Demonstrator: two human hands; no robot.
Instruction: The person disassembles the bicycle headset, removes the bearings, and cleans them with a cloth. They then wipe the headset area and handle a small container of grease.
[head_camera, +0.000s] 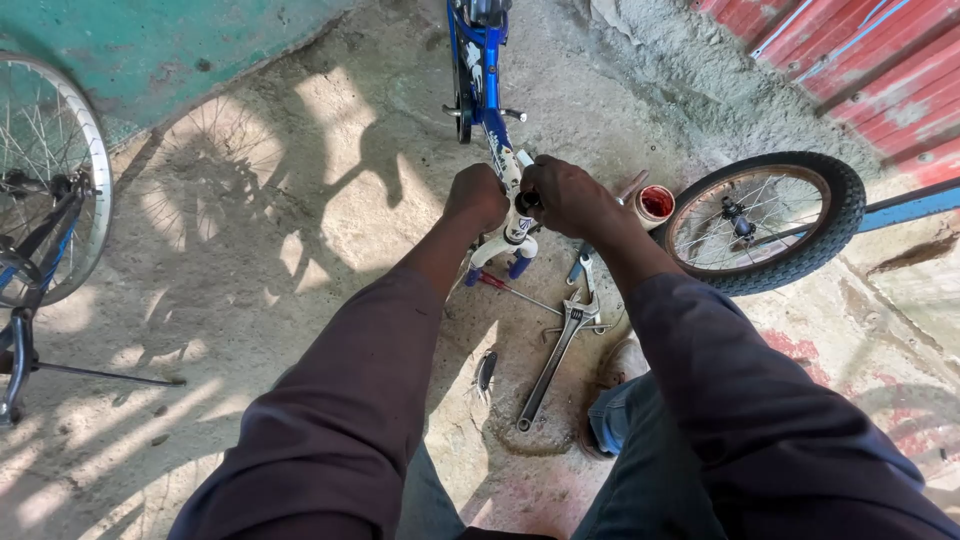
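Note:
A small blue and white bicycle frame (487, 90) stands in front of me, its white fork end pointing toward me. My left hand (477, 195) is closed around the white front part of the frame. My right hand (566, 197) grips a dark round part at the top of the same tube, right beside the left hand. What the fingers hold beyond that is hidden by the hands.
On the concrete floor lie an adjustable wrench (558, 352), a red-handled screwdriver (510, 291) and smaller tools. A small pot of red grease (655, 204) sits by a loose tyred wheel (765, 220). Another bicycle (40, 210) stands at the left. My shoe (612, 375) is near the wrench.

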